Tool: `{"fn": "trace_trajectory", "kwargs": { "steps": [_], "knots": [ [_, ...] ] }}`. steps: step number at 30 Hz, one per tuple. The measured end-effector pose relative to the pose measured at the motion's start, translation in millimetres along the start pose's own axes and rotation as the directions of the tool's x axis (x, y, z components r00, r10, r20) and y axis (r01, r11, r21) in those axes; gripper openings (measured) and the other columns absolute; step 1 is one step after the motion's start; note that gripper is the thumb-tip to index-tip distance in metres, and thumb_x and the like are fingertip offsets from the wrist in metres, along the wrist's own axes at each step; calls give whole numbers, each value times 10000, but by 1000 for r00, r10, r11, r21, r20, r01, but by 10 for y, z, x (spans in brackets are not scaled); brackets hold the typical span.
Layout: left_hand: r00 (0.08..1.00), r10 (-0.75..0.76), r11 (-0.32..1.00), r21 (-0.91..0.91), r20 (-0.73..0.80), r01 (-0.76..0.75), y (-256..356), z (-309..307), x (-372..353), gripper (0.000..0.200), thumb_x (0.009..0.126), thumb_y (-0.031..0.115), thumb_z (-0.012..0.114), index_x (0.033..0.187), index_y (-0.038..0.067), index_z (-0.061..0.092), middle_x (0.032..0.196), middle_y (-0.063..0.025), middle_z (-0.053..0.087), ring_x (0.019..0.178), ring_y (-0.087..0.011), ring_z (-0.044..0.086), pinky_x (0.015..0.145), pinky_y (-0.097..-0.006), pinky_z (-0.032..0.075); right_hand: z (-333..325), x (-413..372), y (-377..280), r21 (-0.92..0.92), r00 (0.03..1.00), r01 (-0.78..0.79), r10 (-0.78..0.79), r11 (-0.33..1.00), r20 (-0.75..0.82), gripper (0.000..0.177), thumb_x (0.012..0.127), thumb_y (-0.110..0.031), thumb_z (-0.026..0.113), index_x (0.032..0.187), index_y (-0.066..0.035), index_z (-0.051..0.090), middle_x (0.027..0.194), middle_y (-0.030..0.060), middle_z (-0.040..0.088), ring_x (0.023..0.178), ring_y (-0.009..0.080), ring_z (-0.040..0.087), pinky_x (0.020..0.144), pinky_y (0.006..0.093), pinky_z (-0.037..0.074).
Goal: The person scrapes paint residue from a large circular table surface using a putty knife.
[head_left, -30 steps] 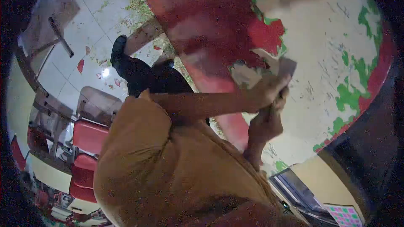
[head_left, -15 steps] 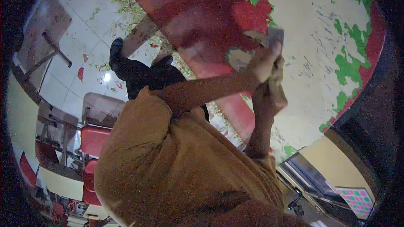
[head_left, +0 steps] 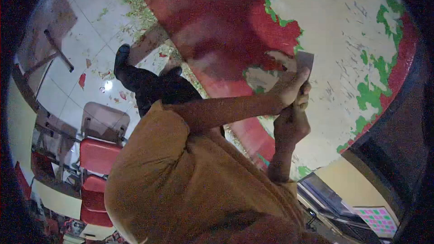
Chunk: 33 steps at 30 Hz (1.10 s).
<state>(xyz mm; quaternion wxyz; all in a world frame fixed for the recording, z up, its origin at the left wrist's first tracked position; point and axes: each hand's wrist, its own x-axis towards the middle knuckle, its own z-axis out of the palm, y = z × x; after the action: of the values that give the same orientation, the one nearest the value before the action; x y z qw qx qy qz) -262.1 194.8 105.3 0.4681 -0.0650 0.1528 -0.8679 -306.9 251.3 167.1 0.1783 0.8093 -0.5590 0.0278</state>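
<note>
My left hand [head_left: 291, 88] is closed round a flat tool with a grey rectangular blade [head_left: 305, 60] that juts out past the fingers. Right behind it, my right hand [head_left: 293, 125] is closed in a fist at the tool's rear end; its handle is mostly hidden by the fingers. The blade lies over a large surface, just beside the ragged edge of its red coating [head_left: 285, 36]. Thin green strips line that edge. Bare off-white surface [head_left: 330, 27] with dark scratch marks spreads to the right, with green patches [head_left: 368, 95] further over.
Pale and red flakes [head_left: 135, 13] litter the tiled floor [head_left: 83, 31] along the surface's foot. Red chairs [head_left: 99, 156] stand at the lower left, and a dark-framed seat [head_left: 54, 22] at the upper left. A pink-and-green checked sheet [head_left: 377, 220] lies at the lower right.
The view has shifted, so surface and hands appear lower and slightly right. The blade, blurred before, is sharper and a little further from the red edge. Both hands keep their grip.
</note>
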Motion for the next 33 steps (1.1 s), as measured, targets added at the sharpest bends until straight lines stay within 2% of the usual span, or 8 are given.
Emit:
{"fn": "trace_trajectory", "kwargs": {
  "steps": [9, 10, 17, 19, 22, 25, 30, 33],
  "knots": [
    [981, 174, 980, -109, 82, -164, -23, -98, 112, 376, 884, 497, 494, 824, 140, 393, 658, -4, 447, 480, -124, 428, 443, -296, 396, 74, -7, 185, 6, 995, 95, -95, 995, -8, 221, 726, 4, 564, 921, -62, 645, 569, 124, 510, 461, 271, 505, 428, 355, 401],
    [991, 118, 992, 39, -61, -116, -47, -27, 76, 371, 889, 487, 491, 814, 136, 397, 660, -7, 450, 472, -128, 429, 431, -302, 403, -17, -83, 160, -17, 997, 67, -66, 998, 28, 212, 724, 5, 564, 909, -60, 643, 567, 123, 508, 463, 271, 506, 427, 355, 400],
    [974, 219, 975, 50, -62, -216, 22, -38, 92, 407, 885, 509, 478, 752, 128, 424, 583, -1, 413, 413, -130, 389, 371, -329, 368, 145, 29, 140, 70, 993, 113, -111, 991, -40, 192, 720, 19, 568, 881, -46, 650, 568, 122, 524, 470, 263, 529, 438, 349, 418],
    [993, 76, 997, -13, -91, -77, -97, -21, 23, 394, 892, 504, 470, 754, 138, 422, 588, 5, 419, 413, -127, 379, 379, -315, 359, -11, -53, 76, 46, 996, 85, -85, 995, 0, 208, 726, 14, 570, 909, -42, 651, 603, 125, 558, 499, 264, 549, 456, 344, 430],
    [990, 92, 991, 112, -110, -79, -85, -113, 124, 357, 903, 475, 468, 763, 149, 428, 607, 0, 428, 411, -139, 379, 391, -318, 366, 10, -17, 53, 14, 996, 86, -87, 996, 10, 187, 727, 5, 573, 889, -41, 656, 635, 133, 580, 525, 267, 566, 467, 338, 440],
    [978, 187, 981, -31, -89, -191, -23, -106, 171, 355, 898, 474, 479, 758, 150, 445, 626, -5, 450, 411, -143, 391, 379, -309, 359, 107, 57, 101, -8, 995, 67, -66, 998, 71, 178, 736, -10, 587, 895, -47, 657, 650, 137, 589, 539, 261, 581, 476, 329, 453],
    [991, 75, 997, 39, -108, -71, -46, -147, 115, 385, 891, 500, 474, 765, 137, 464, 646, -4, 465, 426, -135, 401, 383, -302, 361, 145, -17, 171, -19, 991, 134, -134, 991, 21, 202, 712, 13, 587, 880, -75, 658, 584, 124, 533, 476, 271, 529, 434, 351, 414],
    [976, 214, 976, 55, -39, -211, 95, -179, 144, 400, 874, 522, 490, 767, 137, 470, 638, -7, 477, 433, -128, 409, 382, -300, 363, 265, 127, 74, 28, 989, 143, -142, 989, -27, 205, 713, 2, 600, 893, -74, 660, 596, 124, 547, 475, 268, 535, 438, 341, 422]
  ]
}}
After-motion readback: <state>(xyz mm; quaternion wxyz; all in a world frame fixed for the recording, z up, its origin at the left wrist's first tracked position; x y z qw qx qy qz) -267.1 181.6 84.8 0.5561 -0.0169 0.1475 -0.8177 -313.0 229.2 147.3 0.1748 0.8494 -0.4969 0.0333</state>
